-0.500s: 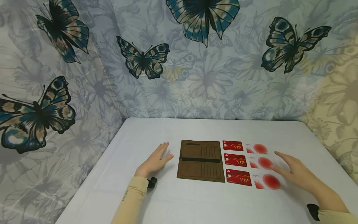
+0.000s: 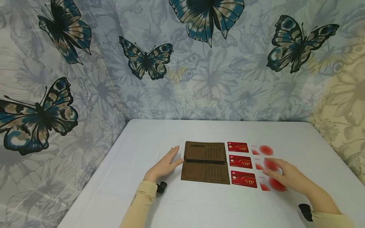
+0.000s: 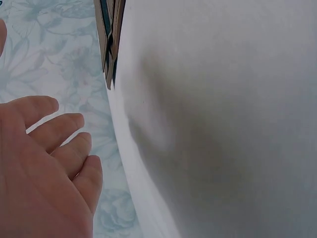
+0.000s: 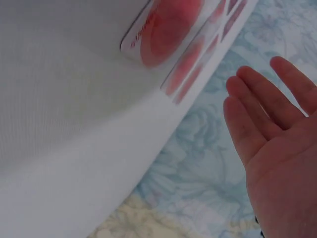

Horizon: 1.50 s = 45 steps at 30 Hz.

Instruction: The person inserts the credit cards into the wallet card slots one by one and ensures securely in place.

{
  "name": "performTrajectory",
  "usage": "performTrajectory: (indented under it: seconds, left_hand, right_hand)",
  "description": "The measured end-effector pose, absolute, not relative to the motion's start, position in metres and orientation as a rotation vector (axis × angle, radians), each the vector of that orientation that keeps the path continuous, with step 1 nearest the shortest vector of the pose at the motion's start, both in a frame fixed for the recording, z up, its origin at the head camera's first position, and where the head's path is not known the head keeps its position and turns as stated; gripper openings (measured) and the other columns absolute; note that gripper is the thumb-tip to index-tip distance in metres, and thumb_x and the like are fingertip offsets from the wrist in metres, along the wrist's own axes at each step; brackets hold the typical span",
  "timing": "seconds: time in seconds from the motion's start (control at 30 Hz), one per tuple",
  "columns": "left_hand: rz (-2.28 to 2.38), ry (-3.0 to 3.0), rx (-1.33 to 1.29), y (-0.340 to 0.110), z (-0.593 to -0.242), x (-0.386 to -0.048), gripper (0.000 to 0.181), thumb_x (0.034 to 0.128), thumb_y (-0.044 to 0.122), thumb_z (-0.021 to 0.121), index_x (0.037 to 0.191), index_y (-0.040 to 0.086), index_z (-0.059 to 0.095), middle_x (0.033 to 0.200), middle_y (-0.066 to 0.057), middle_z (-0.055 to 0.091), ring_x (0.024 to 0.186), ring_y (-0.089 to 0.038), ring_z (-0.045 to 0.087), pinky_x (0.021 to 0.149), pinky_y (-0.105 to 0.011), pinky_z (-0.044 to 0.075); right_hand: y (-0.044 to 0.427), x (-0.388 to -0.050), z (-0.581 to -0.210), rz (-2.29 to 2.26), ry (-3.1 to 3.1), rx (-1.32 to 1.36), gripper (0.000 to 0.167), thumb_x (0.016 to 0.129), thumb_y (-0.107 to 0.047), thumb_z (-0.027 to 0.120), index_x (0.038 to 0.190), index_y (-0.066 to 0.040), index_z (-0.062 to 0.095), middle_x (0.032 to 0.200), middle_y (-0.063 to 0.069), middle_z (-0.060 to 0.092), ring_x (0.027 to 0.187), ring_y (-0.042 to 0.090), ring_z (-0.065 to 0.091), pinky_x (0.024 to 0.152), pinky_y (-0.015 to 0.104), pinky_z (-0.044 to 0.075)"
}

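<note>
A brown wallet (image 2: 205,173) lies spread open on the white table. My left hand (image 2: 162,167) hovers at its left side with fingers straight, the thumb tip close to its edge; contact cannot be told. To the wallet's right, three red VIP cards stand in a column: far (image 2: 238,147), middle (image 2: 240,161) and near (image 2: 244,179). Beside them is a column of three white cards with red discs: far (image 2: 266,150), middle (image 2: 259,165) and near (image 2: 265,187). Above the middle and near white cards is my right hand (image 2: 293,178), fingers extended, holding nothing, partly covering them.
The white table (image 2: 159,133) reaches back to a flowered wall covering (image 2: 211,85) with large butterflies. Dark straps with small devices sit on the left wrist (image 2: 162,187) and right wrist (image 2: 305,212).
My right hand has moved left, from beside the white cards to over them. The left hand has shifted right, nearer the wallet. Wallet and cards keep their arrangement.
</note>
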<state>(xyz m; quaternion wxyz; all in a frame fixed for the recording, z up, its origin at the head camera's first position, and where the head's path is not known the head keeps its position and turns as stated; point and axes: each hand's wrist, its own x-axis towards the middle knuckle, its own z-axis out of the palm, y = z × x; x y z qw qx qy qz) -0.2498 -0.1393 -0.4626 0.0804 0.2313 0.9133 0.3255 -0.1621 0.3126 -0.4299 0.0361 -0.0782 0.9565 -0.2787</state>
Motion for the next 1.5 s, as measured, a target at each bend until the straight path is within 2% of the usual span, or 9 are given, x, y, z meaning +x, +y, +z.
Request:
performTrajectory:
  seconds: [0.23, 0.47, 0.6, 0.73, 0.9, 1.17, 1.5]
  left_hand:
    - [0.955, 2.710, 0.686, -0.132, -0.467, -0.251, 0.080, 0.0899, 0.064, 0.037, 0.150, 0.016, 0.015, 0.153, 0.000, 0.014, 0.138, -0.011, 0.006, 0.111, -0.037, 0.013]
    - [0.958, 2.676, 0.710, -0.124, -0.463, -0.247, 0.079, 0.0915, 0.059, 0.040, 0.149, 0.011, 0.018, 0.153, -0.004, 0.016, 0.139, -0.014, 0.009, 0.111, -0.038, 0.014]
    - [0.934, 2.669, 0.733, -0.122, -0.463, -0.247, 0.077, 0.0925, 0.057, 0.041, 0.149, 0.010, 0.018, 0.153, -0.006, 0.017, 0.139, -0.016, 0.010, 0.111, -0.039, 0.015]
    - [0.892, 2.651, 0.736, -0.121, -0.464, -0.247, 0.077, 0.0923, 0.057, 0.041, 0.149, 0.011, 0.017, 0.153, -0.007, 0.015, 0.139, -0.016, 0.009, 0.111, -0.038, 0.015]
    - [0.870, 2.617, 0.732, -0.121, -0.466, -0.249, 0.080, 0.0909, 0.059, 0.042, 0.150, 0.013, 0.014, 0.154, -0.007, 0.011, 0.139, -0.016, 0.006, 0.112, -0.038, 0.013]
    - [0.824, 2.611, 0.727, -0.123, -0.467, -0.251, 0.083, 0.0892, 0.057, 0.048, 0.150, 0.013, 0.012, 0.154, -0.006, 0.010, 0.139, -0.016, 0.006, 0.111, -0.038, 0.015]
    - [0.785, 2.600, 0.737, -0.123, -0.472, -0.253, 0.085, 0.0881, 0.055, 0.052, 0.150, 0.013, 0.013, 0.154, -0.005, 0.010, 0.139, -0.017, 0.005, 0.112, -0.038, 0.014]
  right_hand:
    - [0.298, -0.162, -0.435, -0.862, 2.962, -0.350, 0.067, 0.082, -0.042, 0.068, 0.126, 0.005, 0.048, 0.120, 0.031, 0.050, 0.109, 0.049, 0.045, 0.079, 0.063, 0.044]
    - [0.284, -0.162, -0.438, -0.865, 2.971, -0.392, 0.068, 0.078, -0.042, 0.072, 0.125, 0.003, 0.052, 0.119, 0.026, 0.052, 0.108, 0.045, 0.047, 0.081, 0.062, 0.044]
    - [0.277, -0.163, -0.439, -0.888, 2.940, -0.400, 0.071, 0.075, -0.041, 0.075, 0.125, 0.004, 0.052, 0.119, 0.024, 0.053, 0.106, 0.042, 0.049, 0.080, 0.058, 0.047]
    - [0.271, -0.163, -0.440, -0.896, 2.919, -0.406, 0.072, 0.072, -0.039, 0.078, 0.124, 0.003, 0.052, 0.118, 0.023, 0.054, 0.104, 0.040, 0.051, 0.078, 0.054, 0.050]
    - [0.264, -0.163, -0.442, -0.895, 2.884, -0.382, 0.071, 0.070, -0.038, 0.079, 0.123, 0.001, 0.054, 0.118, 0.021, 0.054, 0.107, 0.040, 0.048, 0.080, 0.054, 0.049]
    - [0.260, -0.164, -0.449, -0.846, 2.878, -0.407, 0.074, 0.066, -0.039, 0.081, 0.121, 0.004, 0.056, 0.119, 0.024, 0.053, 0.110, 0.042, 0.045, 0.087, 0.060, 0.042]
    - [0.256, -0.165, -0.453, -0.727, 2.919, -0.382, 0.076, 0.062, -0.039, 0.083, 0.117, 0.006, 0.058, 0.118, 0.028, 0.049, 0.105, 0.043, 0.044, 0.082, 0.060, 0.045]
